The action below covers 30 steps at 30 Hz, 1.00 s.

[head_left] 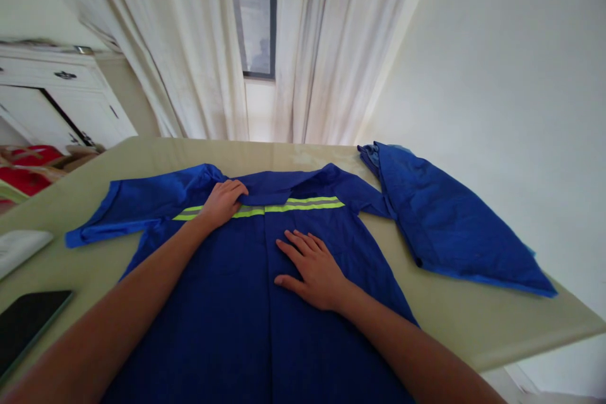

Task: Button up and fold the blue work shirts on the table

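Observation:
A blue work jacket [246,303] with a yellow-green and grey reflective stripe [284,206] lies spread flat on a pale table [473,322], collar away from me. My left hand [222,202] rests near the collar on the stripe, fingers curled down onto the cloth. My right hand [315,268] lies flat on the jacket's middle, fingers stretched out and apart. The jacket's left sleeve [118,214] stretches out toward the table's left side.
A second blue garment [449,221] lies folded at the table's right. A dark tablet [26,325] and a white object [19,249] sit at the left edge. White curtains [189,44], a window and a white cabinet [61,95] stand beyond.

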Tool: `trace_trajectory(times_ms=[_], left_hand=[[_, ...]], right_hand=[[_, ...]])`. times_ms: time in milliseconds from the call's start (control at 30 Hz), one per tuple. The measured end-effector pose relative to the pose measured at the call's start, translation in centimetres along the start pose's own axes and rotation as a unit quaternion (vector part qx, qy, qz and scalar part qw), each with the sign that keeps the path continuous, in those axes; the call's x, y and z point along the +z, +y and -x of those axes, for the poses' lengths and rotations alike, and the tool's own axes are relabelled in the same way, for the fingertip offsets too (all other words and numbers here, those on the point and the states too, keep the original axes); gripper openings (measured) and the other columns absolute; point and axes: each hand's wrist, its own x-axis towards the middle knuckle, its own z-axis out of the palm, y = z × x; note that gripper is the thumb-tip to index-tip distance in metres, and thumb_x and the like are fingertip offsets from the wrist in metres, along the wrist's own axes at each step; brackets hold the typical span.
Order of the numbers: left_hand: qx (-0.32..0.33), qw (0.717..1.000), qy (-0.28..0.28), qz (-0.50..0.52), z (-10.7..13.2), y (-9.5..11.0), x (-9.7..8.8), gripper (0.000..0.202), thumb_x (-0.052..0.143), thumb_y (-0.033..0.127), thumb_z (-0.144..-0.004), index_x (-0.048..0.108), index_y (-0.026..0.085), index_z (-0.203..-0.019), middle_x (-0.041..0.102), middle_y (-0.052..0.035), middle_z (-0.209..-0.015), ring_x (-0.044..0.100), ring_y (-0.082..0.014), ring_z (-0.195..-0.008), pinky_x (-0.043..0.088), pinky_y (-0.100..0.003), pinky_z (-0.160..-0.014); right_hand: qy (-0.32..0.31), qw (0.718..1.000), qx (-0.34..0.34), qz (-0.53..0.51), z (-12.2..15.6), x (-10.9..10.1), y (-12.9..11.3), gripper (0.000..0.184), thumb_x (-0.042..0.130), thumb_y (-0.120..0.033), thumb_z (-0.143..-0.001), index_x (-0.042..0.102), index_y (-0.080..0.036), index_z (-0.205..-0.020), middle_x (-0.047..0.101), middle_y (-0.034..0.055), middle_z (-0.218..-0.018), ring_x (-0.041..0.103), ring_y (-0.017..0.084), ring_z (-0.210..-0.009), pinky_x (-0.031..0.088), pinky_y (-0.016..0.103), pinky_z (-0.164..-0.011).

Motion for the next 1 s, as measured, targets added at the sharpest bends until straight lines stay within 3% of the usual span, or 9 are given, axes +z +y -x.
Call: trace_trajectory(times_ms=[100,200,267,333,433,533,667,833,1000], left_hand=[[-0.011,1.0,0.02,0.005,0.3,-0.1,0.3,0.035,0.055,0.006,-0.076,0.071,0.022,-0.103,0.073,-0.0118,-0.116,0.063,-0.0319,-0.109,0.047,-0.045,-0.093],[-0.007,1.0,0.028,0.012,0.2,0.1,0.1,0.042,0.054,0.006,-0.079,0.073,0.023,-0.113,0.073,-0.0115,-0.119,0.063,-0.0315,-0.112,0.047,-0.047,-0.097],[-0.014,0.999,0.037,0.007,0.2,0.4,-0.2,0.046,0.052,0.007,-0.083,0.074,0.026,-0.12,0.073,-0.0103,-0.126,0.063,-0.0308,-0.119,0.044,-0.049,-0.104],[-0.032,0.999,0.044,0.0,0.2,0.8,-0.3,0.05,0.049,0.009,-0.088,0.073,0.028,-0.128,0.071,-0.0089,-0.135,0.06,-0.0303,-0.127,0.038,-0.051,-0.113],[-0.08,0.995,0.051,-0.005,0.4,1.2,-0.3,0.057,0.049,0.015,-0.093,0.063,0.032,-0.145,0.063,-0.0085,-0.149,0.052,-0.033,-0.138,0.035,-0.054,-0.118],[-0.134,0.989,0.061,-0.008,0.4,1.2,0.0,0.061,0.052,0.024,-0.095,0.053,0.033,-0.156,0.052,-0.0099,-0.161,0.046,-0.0381,-0.141,0.039,-0.057,-0.116],[-0.189,0.982,0.025,0.005,-0.1,0.3,0.4,0.061,0.049,0.033,-0.099,0.046,0.031,-0.159,0.045,-0.0109,-0.164,0.05,-0.039,-0.136,0.049,-0.055,-0.107],[-0.252,0.967,-0.025,0.01,-2.6,-2.8,0.7,0.043,0.047,0.03,-0.098,0.066,0.026,-0.137,0.055,-0.0129,-0.149,0.059,-0.0347,-0.128,0.053,-0.049,-0.104],[-0.355,0.935,-0.01,0.008,-4.9,-7.0,1.0,0.039,0.052,0.031,-0.094,0.07,0.023,-0.127,0.061,-0.0196,-0.139,0.065,-0.0388,-0.119,0.054,-0.056,-0.099]], right_hand=[[0.015,0.999,-0.001,0.028,-1.2,-0.7,-0.1,0.068,0.041,-0.072,-0.105,0.056,-0.027,-0.153,0.054,0.0114,-0.16,0.051,0.031,-0.144,0.038,0.052,-0.12],[0.044,0.996,0.003,0.072,-4.5,-2.0,0.6,0.052,0.047,-0.061,-0.108,0.067,-0.022,-0.136,0.071,0.0125,-0.134,0.063,0.028,-0.122,0.046,0.045,-0.109],[0.091,0.989,0.004,0.117,-7.7,-2.8,1.6,0.045,0.055,-0.051,-0.107,0.065,-0.02,-0.139,0.068,0.0142,-0.137,0.06,0.029,-0.126,0.045,0.044,-0.11],[0.131,0.979,0.003,0.158,-11.2,-3.1,3.1,0.053,0.062,-0.046,-0.103,0.058,-0.021,-0.149,0.057,0.0156,-0.153,0.052,0.032,-0.137,0.042,0.046,-0.114],[0.121,0.975,0.016,0.187,-15.6,-2.5,5.5,0.055,0.06,-0.037,-0.102,0.054,-0.022,-0.155,0.053,0.0144,-0.158,0.048,0.032,-0.143,0.036,0.047,-0.121],[0.124,0.972,0.043,0.195,-18.4,-1.4,7.2,0.054,0.053,-0.027,-0.103,0.053,-0.019,-0.156,0.054,0.0148,-0.157,0.044,0.03,-0.147,0.026,0.047,-0.127],[0.179,0.964,0.046,0.189,-19.5,-0.6,8.1,0.056,0.053,-0.032,-0.105,0.051,-0.018,-0.158,0.047,0.0166,-0.163,0.036,0.032,-0.152,0.021,0.049,-0.128],[0.104,0.981,-0.024,0.162,-19.5,-0.4,8.5,0.049,0.042,-0.035,-0.11,0.055,-0.023,-0.156,0.057,0.0132,-0.156,0.049,0.028,-0.142,0.031,0.045,-0.121],[0.072,0.989,0.009,0.126,-19.8,0.2,9.3,0.049,0.035,-0.042,-0.113,0.055,-0.026,-0.155,0.052,0.0075,-0.163,0.048,0.024,-0.148,0.021,0.05,-0.128]])
